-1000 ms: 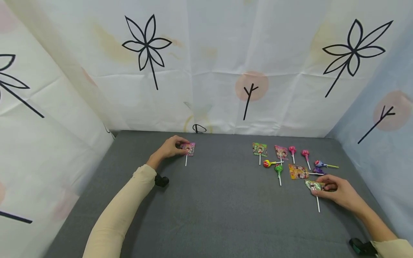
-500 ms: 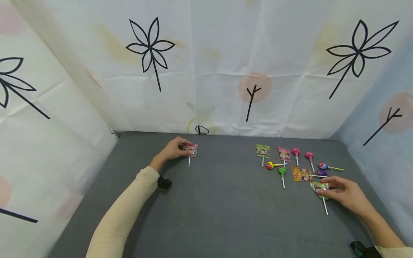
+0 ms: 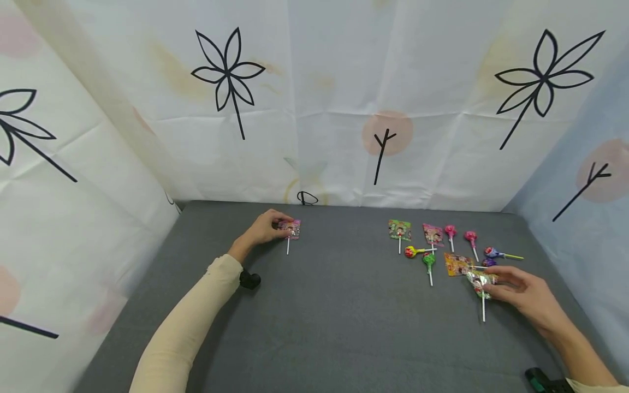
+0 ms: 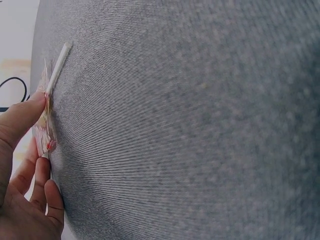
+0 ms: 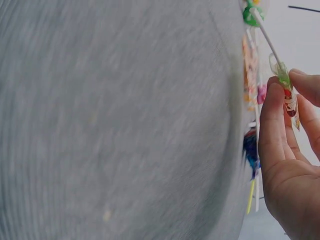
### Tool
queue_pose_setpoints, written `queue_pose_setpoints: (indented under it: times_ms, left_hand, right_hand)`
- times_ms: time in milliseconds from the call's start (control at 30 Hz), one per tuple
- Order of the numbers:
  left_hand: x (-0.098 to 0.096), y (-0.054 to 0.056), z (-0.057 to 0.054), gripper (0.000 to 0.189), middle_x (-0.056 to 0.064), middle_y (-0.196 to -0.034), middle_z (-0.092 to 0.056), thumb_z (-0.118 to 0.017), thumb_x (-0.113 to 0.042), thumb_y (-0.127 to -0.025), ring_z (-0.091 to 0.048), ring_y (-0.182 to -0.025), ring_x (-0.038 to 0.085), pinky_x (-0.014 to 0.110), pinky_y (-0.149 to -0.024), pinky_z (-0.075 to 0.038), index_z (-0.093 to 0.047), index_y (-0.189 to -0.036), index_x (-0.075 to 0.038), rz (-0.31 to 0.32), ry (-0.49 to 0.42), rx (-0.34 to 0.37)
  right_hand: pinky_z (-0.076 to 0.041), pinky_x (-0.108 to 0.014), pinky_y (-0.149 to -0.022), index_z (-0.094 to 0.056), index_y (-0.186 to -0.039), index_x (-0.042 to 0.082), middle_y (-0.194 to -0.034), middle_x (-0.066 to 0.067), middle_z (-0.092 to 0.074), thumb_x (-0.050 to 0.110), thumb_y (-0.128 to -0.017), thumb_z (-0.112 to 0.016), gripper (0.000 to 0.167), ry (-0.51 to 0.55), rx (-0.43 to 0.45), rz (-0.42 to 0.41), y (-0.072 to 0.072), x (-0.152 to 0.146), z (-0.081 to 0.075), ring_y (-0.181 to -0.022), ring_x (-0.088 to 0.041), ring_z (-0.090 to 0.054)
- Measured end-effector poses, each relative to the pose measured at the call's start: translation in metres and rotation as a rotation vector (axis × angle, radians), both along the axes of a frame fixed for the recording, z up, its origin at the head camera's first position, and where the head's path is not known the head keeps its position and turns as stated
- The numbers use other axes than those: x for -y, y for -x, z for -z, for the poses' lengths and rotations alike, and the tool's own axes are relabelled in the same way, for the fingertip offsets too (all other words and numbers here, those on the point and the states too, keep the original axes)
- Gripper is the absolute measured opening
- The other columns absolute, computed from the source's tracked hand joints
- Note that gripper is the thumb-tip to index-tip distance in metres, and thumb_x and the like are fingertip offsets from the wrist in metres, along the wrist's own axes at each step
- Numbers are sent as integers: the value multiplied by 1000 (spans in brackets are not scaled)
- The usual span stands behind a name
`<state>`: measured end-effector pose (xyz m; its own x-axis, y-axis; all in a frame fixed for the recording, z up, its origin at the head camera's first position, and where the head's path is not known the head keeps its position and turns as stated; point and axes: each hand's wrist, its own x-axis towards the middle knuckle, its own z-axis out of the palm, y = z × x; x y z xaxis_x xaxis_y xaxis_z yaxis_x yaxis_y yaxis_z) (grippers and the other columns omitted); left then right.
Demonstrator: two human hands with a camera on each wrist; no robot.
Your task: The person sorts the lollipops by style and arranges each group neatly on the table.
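Our left hand (image 3: pixel 260 230) pinches a pink plastic-wrapped lollipop (image 3: pixel 295 228)
Right hand (image 3: pixel 524 295) pinches a green plastic-wrapped lollipop (image 3: pixel 478 279); both point stick-end near.

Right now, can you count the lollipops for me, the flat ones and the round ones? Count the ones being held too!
Flat-wrapped lollipops: 5
Round lollipops: 6
Total: 11
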<state>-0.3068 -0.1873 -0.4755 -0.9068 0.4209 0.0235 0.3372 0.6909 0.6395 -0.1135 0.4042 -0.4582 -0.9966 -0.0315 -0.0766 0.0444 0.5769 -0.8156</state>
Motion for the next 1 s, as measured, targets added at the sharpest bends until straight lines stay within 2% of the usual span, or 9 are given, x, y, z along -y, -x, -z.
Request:
queue_pose_setpoints:
  times_ms: [167,367,600,767,900,1000]
  left_hand:
    - [1,0,0,39,21,-125,-55,-79,-14,-92,-54,-117,43,58,-98,-42,-68,-128,-5,20,-21,-15]
    - [2,1,3,36,20,-122,-57,-79,-14,-91,-55,-114,42,57,-96,-44,-70,-125,-5,34,-31,-42]
    - [2,2,4,34,19,-122,-58,-80,-15,-91,-55,-110,38,55,-95,-44,-73,-122,-3,29,-45,-60]
    - [0,1,4,32,19,-123,-57,-80,-14,-91,-55,-111,36,53,-96,-44,-74,-120,-3,7,-50,-58]
    - [-2,-1,4,31,18,-122,-57,-80,-13,-91,-55,-107,34,51,-93,-45,-75,-119,-3,-2,-49,-44]
    - [-2,-2,3,30,17,-119,-59,-80,-12,-91,-55,-103,32,50,-90,-46,-75,-118,-2,-2,-52,-42]
  right_hand:
    - [-52,-21,-70,-58,-132,-5,-115,18,-56,24,-97,-74,49,12,-45,11,-1,13,-6,-95,7,-61]
    - [-53,-21,-71,-60,-131,-4,-114,8,-61,17,-95,-76,44,74,-98,3,4,30,-14,-95,2,-63]
    - [-54,-23,-72,-62,-129,-5,-110,4,-66,5,-95,-73,37,174,-154,-59,13,52,-21,-91,-5,-68]
    - [-54,-22,-74,-61,-127,-7,-111,-1,-66,2,-95,-72,35,219,-189,-116,22,68,-23,-96,-6,-68]
    - [-56,-26,-76,-59,-128,-9,-113,-5,-67,-1,-96,-69,35,280,-193,-173,30,78,-24,-100,-9,-69]
    - [-56,-29,-75,-59,-129,-7,-116,-6,-67,1,-97,-69,34,294,-191,-185,35,87,-24,-102,-9,-68]
